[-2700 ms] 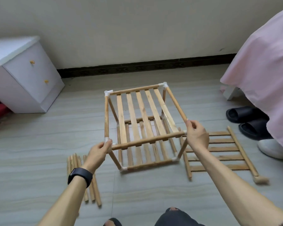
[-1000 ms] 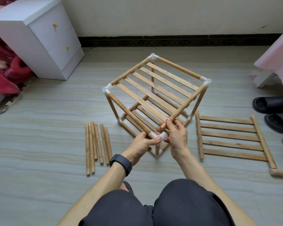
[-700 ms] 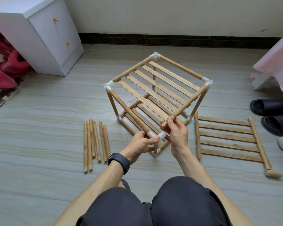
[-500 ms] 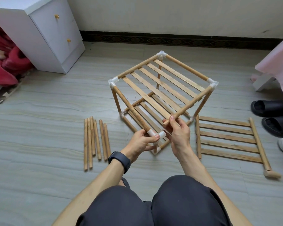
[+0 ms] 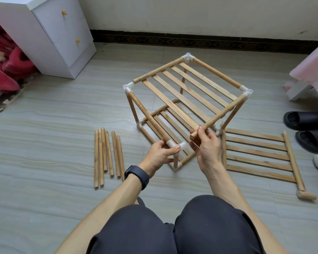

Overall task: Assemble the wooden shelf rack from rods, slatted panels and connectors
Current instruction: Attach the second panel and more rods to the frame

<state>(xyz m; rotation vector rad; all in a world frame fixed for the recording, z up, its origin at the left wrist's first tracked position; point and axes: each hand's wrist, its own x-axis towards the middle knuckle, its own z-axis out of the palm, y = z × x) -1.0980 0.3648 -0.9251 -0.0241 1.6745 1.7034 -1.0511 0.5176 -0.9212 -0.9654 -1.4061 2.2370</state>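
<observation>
Your left grip (image 5: 160, 155) was curled round the white corner connector (image 5: 175, 146) at the nearest top corner of the rack (image 5: 173, 105), thumb on top, likely to steady its open socket. Your right grip (image 5: 207, 149) pinched the loose end of the top rail rod (image 5: 220, 114). That end sat just beside the socket, not yet seated. The rack stood on the floor (image 5: 44, 125), turned corner-on toward you, I judge so both hands could meet at the joint. Spare rods (image 5: 106, 154) lay to its left and a slatted panel (image 5: 257, 154) to its right.
</observation>
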